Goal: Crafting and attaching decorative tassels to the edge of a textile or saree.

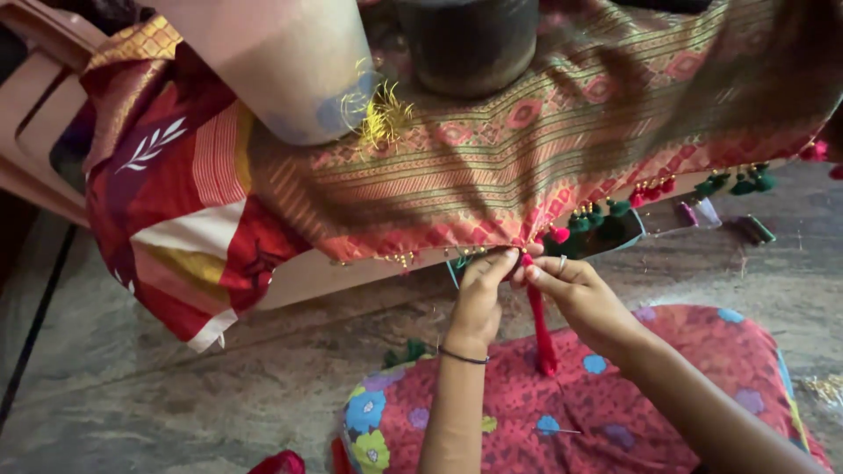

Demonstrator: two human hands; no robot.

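A patterned red, pink and gold woven cloth (527, 149) lies draped over a low wooden board, its edge hanging toward me. Small red and green tassels (654, 189) line that edge to the right. My left hand (481, 294) pinches the cloth's edge with its fingertips. My right hand (575, 290), wearing a ring, meets it there and grips a bundle of red thread (543, 338) that hangs down from the edge onto my lap.
A pale container (281, 70) and a dark pot (470, 44) weigh the cloth down on top. A red, white and yellow cloth (176, 219) hangs at left beside a wooden chair (35, 105). Thread spools (755, 230) lie on the stone floor at right. A floral red cloth (615, 404) covers my lap.
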